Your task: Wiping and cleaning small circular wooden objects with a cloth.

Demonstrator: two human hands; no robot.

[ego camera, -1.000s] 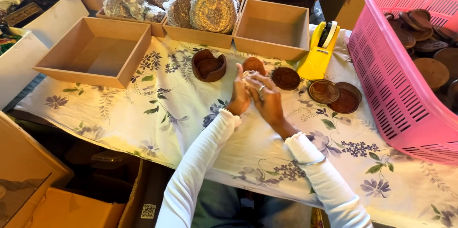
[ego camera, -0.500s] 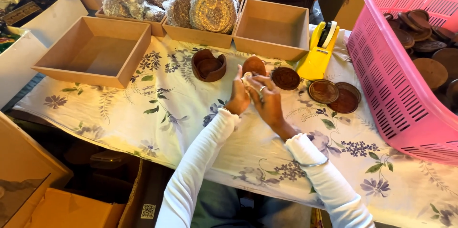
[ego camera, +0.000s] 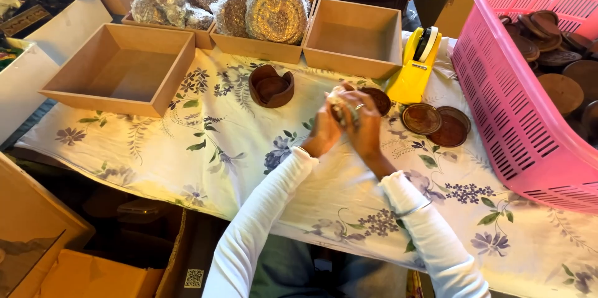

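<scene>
My left hand point(ego camera: 322, 131) and my right hand point(ego camera: 369, 124) are pressed together above the flowered tablecloth point(ego camera: 218, 142). Both close on a small round bundle in bubble wrap point(ego camera: 341, 106), which is mostly hidden by my fingers. A dark brown round coaster point(ego camera: 379, 98) lies just behind my right hand. A brown wooden coaster holder point(ego camera: 271, 86) stands to the left of my hands. Two more coasters point(ego camera: 436, 124) lie to the right.
A yellow tape dispenser point(ego camera: 414, 64) stands behind the coasters. A pink basket point(ego camera: 511, 111) with several brown coasters fills the right side. Open cardboard boxes point(ego camera: 121, 70) point(ego camera: 355, 39) line the back, one holding bubble-wrapped bundles point(ego camera: 274, 14). More cartons point(ego camera: 75, 267) sit below the table.
Both hands have lifted slightly and turned the wrapped bundle between them. Nothing else on the table has moved.
</scene>
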